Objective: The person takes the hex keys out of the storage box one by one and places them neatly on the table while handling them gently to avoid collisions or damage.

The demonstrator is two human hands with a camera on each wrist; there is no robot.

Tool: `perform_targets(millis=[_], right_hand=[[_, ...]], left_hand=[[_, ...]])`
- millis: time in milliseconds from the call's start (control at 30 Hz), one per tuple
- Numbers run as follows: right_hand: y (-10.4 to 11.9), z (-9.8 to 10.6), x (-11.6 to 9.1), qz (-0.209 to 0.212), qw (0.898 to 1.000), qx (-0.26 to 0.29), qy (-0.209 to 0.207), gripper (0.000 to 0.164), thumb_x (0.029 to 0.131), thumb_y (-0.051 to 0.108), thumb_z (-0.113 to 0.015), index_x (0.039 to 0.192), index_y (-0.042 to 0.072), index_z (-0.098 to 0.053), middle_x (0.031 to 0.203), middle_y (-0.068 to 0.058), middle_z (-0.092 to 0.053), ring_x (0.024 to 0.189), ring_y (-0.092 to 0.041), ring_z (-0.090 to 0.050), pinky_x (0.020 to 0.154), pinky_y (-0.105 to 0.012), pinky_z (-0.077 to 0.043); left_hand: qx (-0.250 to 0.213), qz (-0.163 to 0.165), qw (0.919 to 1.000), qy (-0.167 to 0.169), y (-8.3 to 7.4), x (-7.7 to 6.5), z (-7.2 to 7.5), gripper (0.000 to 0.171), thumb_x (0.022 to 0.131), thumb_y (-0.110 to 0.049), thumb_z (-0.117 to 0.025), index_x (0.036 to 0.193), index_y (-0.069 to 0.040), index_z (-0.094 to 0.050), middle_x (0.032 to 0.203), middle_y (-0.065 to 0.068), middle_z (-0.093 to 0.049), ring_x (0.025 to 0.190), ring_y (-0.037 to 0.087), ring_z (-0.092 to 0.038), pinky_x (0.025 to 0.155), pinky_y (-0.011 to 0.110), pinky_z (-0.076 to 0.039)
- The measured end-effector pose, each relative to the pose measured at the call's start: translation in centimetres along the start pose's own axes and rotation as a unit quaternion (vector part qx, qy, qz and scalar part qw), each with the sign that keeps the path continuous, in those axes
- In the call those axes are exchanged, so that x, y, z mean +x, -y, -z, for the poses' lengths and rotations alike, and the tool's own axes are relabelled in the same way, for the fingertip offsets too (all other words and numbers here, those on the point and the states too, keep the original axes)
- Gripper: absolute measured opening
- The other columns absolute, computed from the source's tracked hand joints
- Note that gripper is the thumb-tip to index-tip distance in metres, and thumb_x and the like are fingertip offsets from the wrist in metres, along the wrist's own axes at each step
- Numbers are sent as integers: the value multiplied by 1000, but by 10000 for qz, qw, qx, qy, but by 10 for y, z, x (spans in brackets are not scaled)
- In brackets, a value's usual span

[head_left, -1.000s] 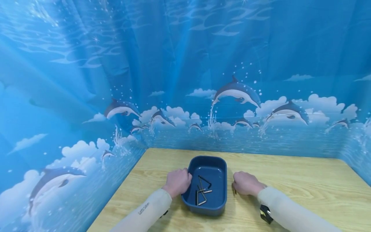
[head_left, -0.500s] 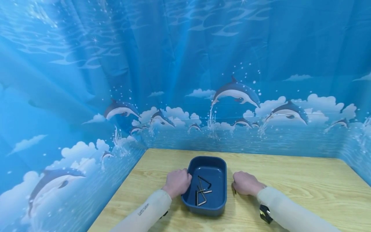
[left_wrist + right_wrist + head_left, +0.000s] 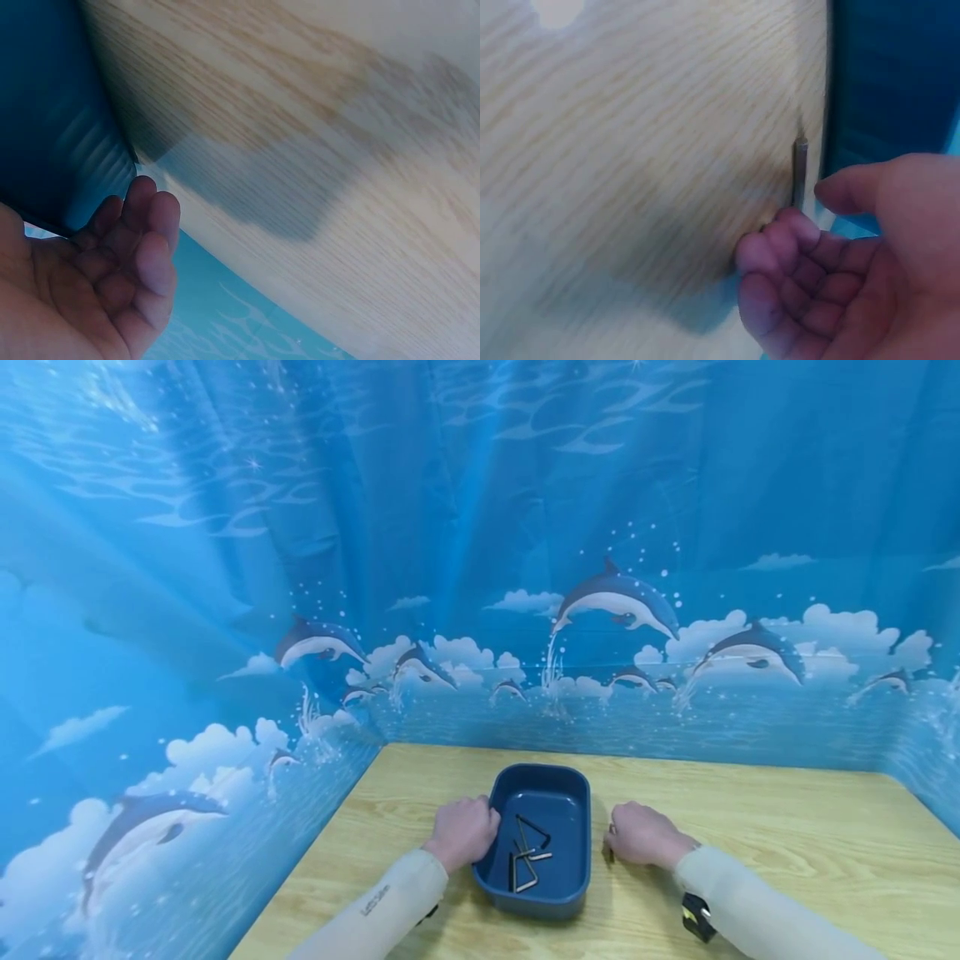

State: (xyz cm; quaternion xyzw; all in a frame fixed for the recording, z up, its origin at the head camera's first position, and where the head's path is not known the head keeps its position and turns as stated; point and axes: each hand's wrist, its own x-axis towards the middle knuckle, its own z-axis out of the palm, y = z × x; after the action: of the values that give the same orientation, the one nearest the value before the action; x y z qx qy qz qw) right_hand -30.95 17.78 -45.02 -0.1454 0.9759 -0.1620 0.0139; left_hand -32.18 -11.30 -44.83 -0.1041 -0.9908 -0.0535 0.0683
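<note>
Hex keys in and beside a bin. Several dark and brassy keys lie crossed on the floor of the blue bin, gathered in its nearer half; the overlap prevents an exact count. 1 further piece, the loose key, is outside the bin, just to its right, in the right hand. Judged from this arrangement, the work stands partway: the crossed keys are within the bin and at least 1 is not. Whether keys are entering or leaving the bin cannot be told.

Pose: the 2 forearms reach forward, 1 on each side of the bin. The left hand is at the bin's left rim, back of the hand upward, its fingers bent beside the outer wall; it appears to grip the rim, although the thumb's contact is hidden. The right hand is low over the surface, right of the bin and apart from it. Its fingers are curled together and appear to pinch the loose key against the thumb, with 1 end projecting.
</note>
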Motion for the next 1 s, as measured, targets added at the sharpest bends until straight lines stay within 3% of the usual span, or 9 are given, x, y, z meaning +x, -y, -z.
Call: perform_targets(millis=[233,400,567,767,1000], right_hand=[[8,22,-2,140,9998,-107,-13,34,93,19,-67,63,12,-51,57,0,-45,49,-14,-42,49,-32,-38],[22,45,3,271,9996,-75,-45,43,94,19,-64,56,16,-44,50,5,-34,45,-11,-30,48,-28,-30],[37,61,8,413,9991,-40,-15,43,96,22,-64,56,17,-47,50,5,-35,44,-11,-31,48,-28,-30],[56,67,16,733,9970,-84,214,49,96,22,-63,54,18,-40,49,6,-27,45,-11,-23,50,-29,-26],[79,61,32,1121,9910,-521,522,50,96,20,-64,54,19,-36,51,7,-20,49,-12,-15,52,-30,-24]], left_hand=[[-28,20,10000,31,0,0,-1,35,105,-34,-44,89,-10,-65,71,3,-57,64,19,-59,59,40,-52],[-46,1,10000,-7,0,0,0,35,104,-33,-45,87,-10,-64,73,4,-59,67,20,-62,61,42,-53],[-69,-27,10000,-11,1,-1,0,34,105,-33,-45,88,-10,-64,71,3,-58,63,18,-59,58,40,-52],[-66,-10,10000,-30,1,-1,-1,35,104,-32,-45,87,-9,-64,68,3,-55,60,16,-55,56,38,-50],[-55,14,10000,-60,-1,1,-2,35,104,-33,-45,85,-10,-63,68,3,-54,60,17,-55,56,38,-50]])
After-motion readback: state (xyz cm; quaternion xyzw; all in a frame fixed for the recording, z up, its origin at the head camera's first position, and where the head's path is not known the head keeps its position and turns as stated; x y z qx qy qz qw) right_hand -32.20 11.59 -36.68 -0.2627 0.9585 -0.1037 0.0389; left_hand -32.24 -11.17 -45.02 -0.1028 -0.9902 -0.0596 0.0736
